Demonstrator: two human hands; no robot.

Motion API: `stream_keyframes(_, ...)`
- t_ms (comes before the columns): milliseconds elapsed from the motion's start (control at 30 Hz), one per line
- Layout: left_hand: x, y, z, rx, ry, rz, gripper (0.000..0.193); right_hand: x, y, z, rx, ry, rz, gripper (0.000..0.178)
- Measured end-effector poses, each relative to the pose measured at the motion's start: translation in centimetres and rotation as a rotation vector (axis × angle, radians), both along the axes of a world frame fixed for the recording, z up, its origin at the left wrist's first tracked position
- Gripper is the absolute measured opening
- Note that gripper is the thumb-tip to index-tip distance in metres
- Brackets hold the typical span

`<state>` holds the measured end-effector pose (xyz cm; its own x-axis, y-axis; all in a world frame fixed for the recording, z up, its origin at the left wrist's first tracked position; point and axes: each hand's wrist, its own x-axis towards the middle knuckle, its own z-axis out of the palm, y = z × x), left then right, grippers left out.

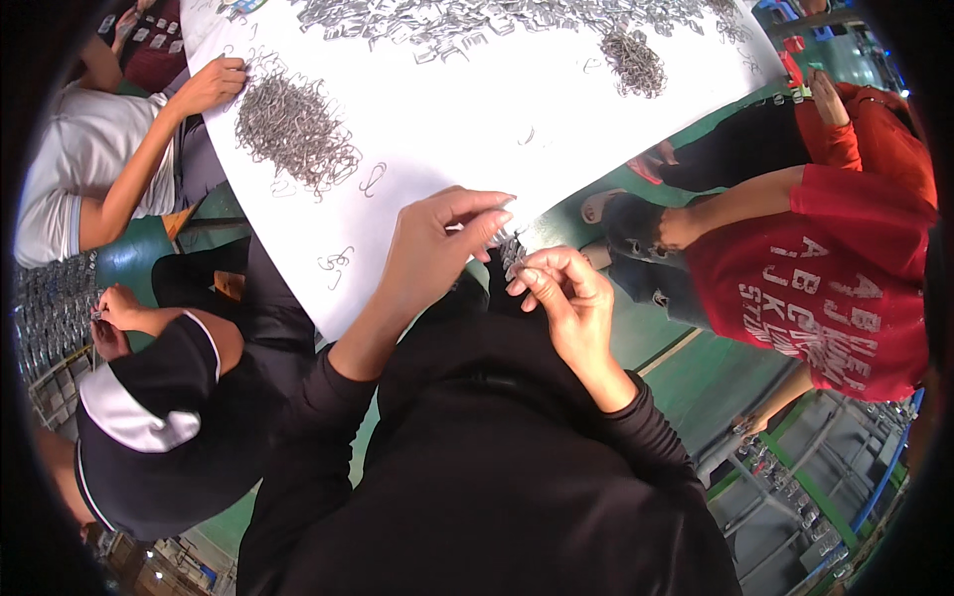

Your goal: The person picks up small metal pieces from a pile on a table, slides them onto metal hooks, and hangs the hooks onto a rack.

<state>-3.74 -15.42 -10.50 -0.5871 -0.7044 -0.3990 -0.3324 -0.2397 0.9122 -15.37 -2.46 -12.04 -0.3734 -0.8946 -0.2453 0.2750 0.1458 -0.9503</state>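
Observation:
My left hand is over the near corner of the white table, thumb and fingers pinched together. Small shiny metal pieces show at its fingertips; their exact kind is too small to make out. Just right of it and closer to my body, my right hand is closed in a pinch. A tiny bit of metal seems to be at those fingertips, partly hidden by them. Beyond my left hand, a dark pile of bent wire hooks lies on the table, with a few loose wire hooks nearby.
A wide heap of flat metal pieces covers the table's far side, beside a second wire pile. People sit close: a white shirt and a dark top left, a red shirt right. Racks stand lower right.

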Motion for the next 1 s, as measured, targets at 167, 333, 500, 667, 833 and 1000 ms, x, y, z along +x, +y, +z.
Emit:
stream_keyframes(167, 1.4, 2.0, 2.5, -0.086, -0.011, 0.045, 0.021, 1.4, -0.2, 0.0, -0.006, -0.038, 0.019, 0.007)
stream_keyframes(333, 3.1, 3.6, 2.1, -0.276, -0.054, 0.069, 0.019, 2.3, 0.1, -1.1, 0.042, 0.009, 0.095, 0.007)
stream_keyframes(500, 5.3, 5.9, 0.1, -0.337, -0.118, 0.111, 0.021, 0.2, -1.7, -2.7, 0.067, 0.126, 0.199, 0.008)
stream_keyframes(667, 6.3, 7.4, -0.1, -0.340, -0.168, 0.120, 0.021, 2.0, -13.0, -7.8, -0.163, 0.681, 0.550, 0.013)
stream_keyframes(833, 6.8, 9.0, -0.4, -0.238, -0.157, 0.177, 0.025, 5.9, -19.4, -11.4, -0.179, 1.043, 0.806, 0.009)
stream_keyframes(1000, 7.5, 9.8, -0.3, -0.181, -0.122, 0.211, 0.027, 6.2, -19.8, -10.8, -0.228, 1.140, 0.912, 0.004)
